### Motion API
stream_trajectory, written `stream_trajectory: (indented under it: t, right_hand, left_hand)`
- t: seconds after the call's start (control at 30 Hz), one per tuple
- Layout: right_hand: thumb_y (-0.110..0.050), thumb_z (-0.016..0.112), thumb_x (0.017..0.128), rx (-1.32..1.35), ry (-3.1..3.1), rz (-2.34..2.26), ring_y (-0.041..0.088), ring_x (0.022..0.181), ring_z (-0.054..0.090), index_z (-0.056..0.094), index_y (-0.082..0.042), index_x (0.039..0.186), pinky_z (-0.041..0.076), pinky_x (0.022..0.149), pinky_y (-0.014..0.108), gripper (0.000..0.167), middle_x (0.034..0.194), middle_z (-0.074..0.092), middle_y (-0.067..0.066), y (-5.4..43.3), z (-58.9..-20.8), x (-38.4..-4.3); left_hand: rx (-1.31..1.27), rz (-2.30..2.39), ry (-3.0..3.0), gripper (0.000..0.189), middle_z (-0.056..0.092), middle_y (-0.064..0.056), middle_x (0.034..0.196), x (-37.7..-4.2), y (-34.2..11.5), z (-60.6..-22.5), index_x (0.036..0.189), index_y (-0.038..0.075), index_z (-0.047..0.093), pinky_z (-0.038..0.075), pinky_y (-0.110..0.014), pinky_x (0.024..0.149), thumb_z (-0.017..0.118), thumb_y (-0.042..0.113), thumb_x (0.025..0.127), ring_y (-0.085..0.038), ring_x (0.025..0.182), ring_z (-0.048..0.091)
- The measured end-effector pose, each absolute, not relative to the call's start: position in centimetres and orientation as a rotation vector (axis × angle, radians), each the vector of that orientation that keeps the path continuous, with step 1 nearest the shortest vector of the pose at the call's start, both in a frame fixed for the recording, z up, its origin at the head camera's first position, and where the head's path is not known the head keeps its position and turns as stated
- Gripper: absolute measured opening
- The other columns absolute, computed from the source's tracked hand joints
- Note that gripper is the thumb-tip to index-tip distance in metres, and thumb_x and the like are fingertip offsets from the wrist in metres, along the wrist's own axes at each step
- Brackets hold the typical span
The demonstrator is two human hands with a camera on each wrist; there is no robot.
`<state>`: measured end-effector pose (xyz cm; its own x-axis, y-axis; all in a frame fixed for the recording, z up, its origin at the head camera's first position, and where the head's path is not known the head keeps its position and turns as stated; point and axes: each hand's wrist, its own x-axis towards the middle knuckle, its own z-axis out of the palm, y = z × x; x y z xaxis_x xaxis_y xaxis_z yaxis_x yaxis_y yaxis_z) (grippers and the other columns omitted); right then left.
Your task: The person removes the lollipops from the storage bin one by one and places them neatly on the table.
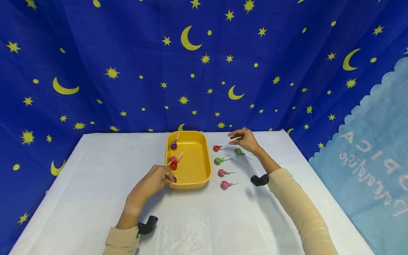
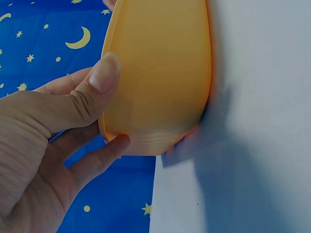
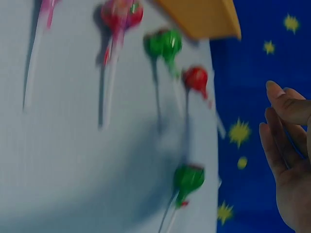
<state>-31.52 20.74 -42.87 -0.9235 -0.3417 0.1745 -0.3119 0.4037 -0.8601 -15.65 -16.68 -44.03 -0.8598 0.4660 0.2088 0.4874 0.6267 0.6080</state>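
Before a dark-blue curtain (image 1: 149, 46) of yellow moons and stars, a white-covered table (image 1: 95, 170) holds two hands' work; at right, a pale-blue cloth (image 1: 376, 134) bears reversed lettering, cut off by the picture's edge. Two tan sleeves (image 1: 301, 209) run out of the picture below. One yellow tray (image 1: 192, 156) sits at the table's far side, its end cropped in the left wrist view. The left hand (image 1: 155, 179) clamps the tray's near-left corner, thumb over the rim, fingers outside. The right hand (image 1: 245, 140) hovers near the far edge, fingers loosely bent, thumb slightly apart. Two black wrist pieces (image 1: 260, 180) show. Four lollipops (image 1: 174, 145) are visible in the tray: two purple, one partly behind the left hand, and a pink and a red overlapping. Five more lollipops (image 1: 224, 185) lie to its right: two pink, two green, one red.
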Motion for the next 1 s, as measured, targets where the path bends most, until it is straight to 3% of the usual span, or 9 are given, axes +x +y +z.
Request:
stream_trajectory:
  t: [0.27, 0.7, 1.0]
  right_hand:
    - [0.010, 0.073, 0.080, -0.723, 2.574, -1.512, 0.049, 0.105, 0.062, 0.069, 0.007, 0.108, 0.059, 0.077, 0.031, 0.028, 0.110, 0.068, 0.025, 17.6, -42.2, -30.6]
    - [0.009, 0.073, 0.080, -0.856, 2.507, -1.436, 0.036, 0.089, 0.069, 0.069, 0.008, 0.107, 0.059, 0.069, 0.030, 0.027, 0.104, 0.069, 0.025, 13.6, -41.8, -29.2]
    - [0.009, 0.073, 0.080, -0.897, 2.446, -1.393, 0.024, 0.087, 0.069, 0.070, 0.007, 0.103, 0.058, 0.077, 0.027, 0.023, 0.102, 0.070, 0.024, 11.3, -42.0, -28.5]
  left_hand:
    - [-0.828, -1.084, -2.797, 0.009, 0.071, 0.001, 0.079, -15.6, -16.7, -44.2, 0.076, 0.007, 0.076, 0.055, -0.025, 0.070, 0.077, -0.002, 0.076, -0.012, 0.076, 0.064]
    - [-0.827, -1.073, -2.808, 0.009, 0.071, 0.001, 0.078, -15.7, -16.8, -44.2, 0.076, 0.007, 0.076, 0.055, -0.026, 0.071, 0.077, -0.003, 0.077, -0.013, 0.076, 0.064]
    - [-0.833, -1.077, -2.801, 0.009, 0.071, 0.001, 0.078, -15.8, -16.6, -44.1, 0.076, 0.007, 0.075, 0.056, -0.028, 0.072, 0.077, -0.002, 0.077, -0.013, 0.076, 0.065]
